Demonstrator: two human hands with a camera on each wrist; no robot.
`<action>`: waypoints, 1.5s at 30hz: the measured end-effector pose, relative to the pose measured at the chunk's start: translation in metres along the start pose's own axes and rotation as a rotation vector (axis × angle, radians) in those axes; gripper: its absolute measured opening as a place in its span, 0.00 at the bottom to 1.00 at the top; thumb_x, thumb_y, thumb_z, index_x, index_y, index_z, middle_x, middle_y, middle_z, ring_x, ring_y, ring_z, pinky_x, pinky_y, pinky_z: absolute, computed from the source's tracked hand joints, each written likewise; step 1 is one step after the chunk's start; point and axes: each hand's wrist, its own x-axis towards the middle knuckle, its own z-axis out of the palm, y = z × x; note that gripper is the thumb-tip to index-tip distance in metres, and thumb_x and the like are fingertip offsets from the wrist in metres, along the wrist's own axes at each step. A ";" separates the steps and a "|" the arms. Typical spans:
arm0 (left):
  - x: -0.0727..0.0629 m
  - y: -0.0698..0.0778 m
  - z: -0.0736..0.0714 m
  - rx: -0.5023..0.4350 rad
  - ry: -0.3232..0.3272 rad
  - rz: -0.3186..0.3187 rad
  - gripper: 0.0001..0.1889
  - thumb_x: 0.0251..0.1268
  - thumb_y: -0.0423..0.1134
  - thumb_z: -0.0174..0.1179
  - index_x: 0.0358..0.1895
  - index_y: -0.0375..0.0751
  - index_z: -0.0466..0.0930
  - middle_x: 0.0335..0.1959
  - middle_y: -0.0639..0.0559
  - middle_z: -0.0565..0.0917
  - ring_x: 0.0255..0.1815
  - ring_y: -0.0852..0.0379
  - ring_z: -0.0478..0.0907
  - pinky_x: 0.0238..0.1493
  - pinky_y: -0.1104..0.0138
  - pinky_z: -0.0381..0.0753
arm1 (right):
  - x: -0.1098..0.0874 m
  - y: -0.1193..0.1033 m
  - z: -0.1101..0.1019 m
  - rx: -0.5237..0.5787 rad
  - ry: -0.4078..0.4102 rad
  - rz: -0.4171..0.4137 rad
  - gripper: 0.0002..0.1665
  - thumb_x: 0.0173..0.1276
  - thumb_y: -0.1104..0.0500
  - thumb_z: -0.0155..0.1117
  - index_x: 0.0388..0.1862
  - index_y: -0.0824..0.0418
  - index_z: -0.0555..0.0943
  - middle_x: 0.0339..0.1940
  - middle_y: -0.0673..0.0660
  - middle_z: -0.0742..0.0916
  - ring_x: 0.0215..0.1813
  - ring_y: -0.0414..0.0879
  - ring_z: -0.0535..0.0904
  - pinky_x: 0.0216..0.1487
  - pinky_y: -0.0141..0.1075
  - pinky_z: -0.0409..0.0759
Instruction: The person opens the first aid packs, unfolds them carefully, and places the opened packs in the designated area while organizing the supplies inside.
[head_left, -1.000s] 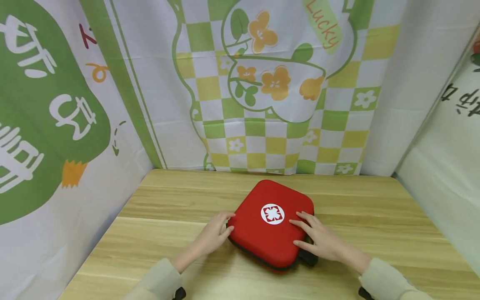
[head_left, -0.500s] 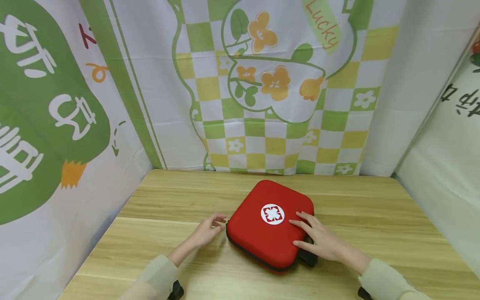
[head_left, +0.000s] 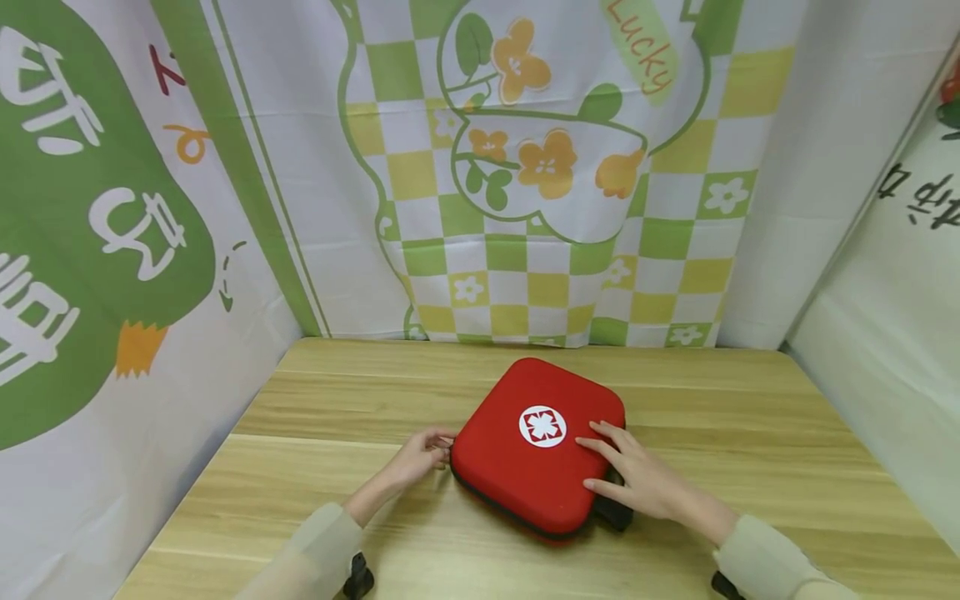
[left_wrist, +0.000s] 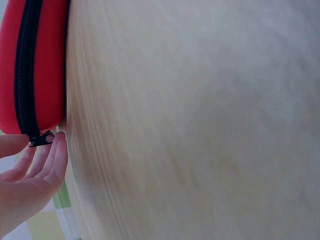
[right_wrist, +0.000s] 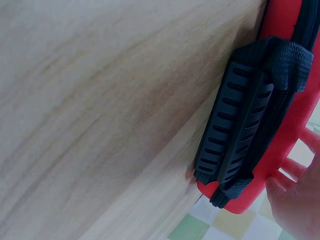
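A red zippered first-aid case [head_left: 517, 450] with a white round emblem lies at an angle on the wooden table. At its left corner is my left hand [head_left: 416, 458]; in the left wrist view its thumb and loosely bent fingers [left_wrist: 59, 155] stand on either side of the black zipper pull [left_wrist: 42, 139], fingertips right at it and not closed together. My right hand [head_left: 637, 475] rests on the lid's right side, fingers spread and fairly straight. Below that palm, the black ribbed carry handle [right_wrist: 232, 120] shows on the case's side.
The wooden table [head_left: 330, 400] runs back to a checked curtain [head_left: 547, 283] with flower prints. Printed cloth hangs on the left [head_left: 135, 250] and right [head_left: 885, 317]. Black wrist straps show under both sleeves.
My left hand has left the lid's left edge, drawn back slightly, then come to the zipper pull at the corner. The right hand and the case have stayed in place.
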 end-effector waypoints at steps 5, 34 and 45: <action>0.000 0.000 0.001 0.056 0.037 0.003 0.19 0.48 0.17 0.46 0.48 0.21 0.70 0.30 0.43 0.76 0.29 0.55 0.75 0.31 0.63 0.78 | 0.000 0.000 0.001 0.008 -0.014 0.004 0.36 0.57 0.36 0.54 0.62 0.48 0.66 0.65 0.60 0.63 0.64 0.59 0.57 0.51 0.55 0.66; -0.011 0.006 0.001 0.367 0.027 0.122 0.04 0.59 0.21 0.47 0.33 0.26 0.73 0.22 0.44 0.77 0.20 0.54 0.75 0.21 0.71 0.75 | 0.000 0.001 0.004 -0.078 -0.016 -0.031 0.48 0.48 0.27 0.52 0.64 0.50 0.64 0.65 0.62 0.61 0.63 0.59 0.58 0.53 0.53 0.66; -0.016 0.012 -0.003 0.420 0.002 0.110 0.03 0.58 0.21 0.48 0.32 0.26 0.72 0.21 0.44 0.76 0.19 0.52 0.75 0.19 0.73 0.73 | 0.003 -0.008 0.009 -0.193 0.027 -0.035 0.46 0.50 0.27 0.49 0.63 0.52 0.66 0.63 0.64 0.64 0.62 0.60 0.60 0.53 0.51 0.67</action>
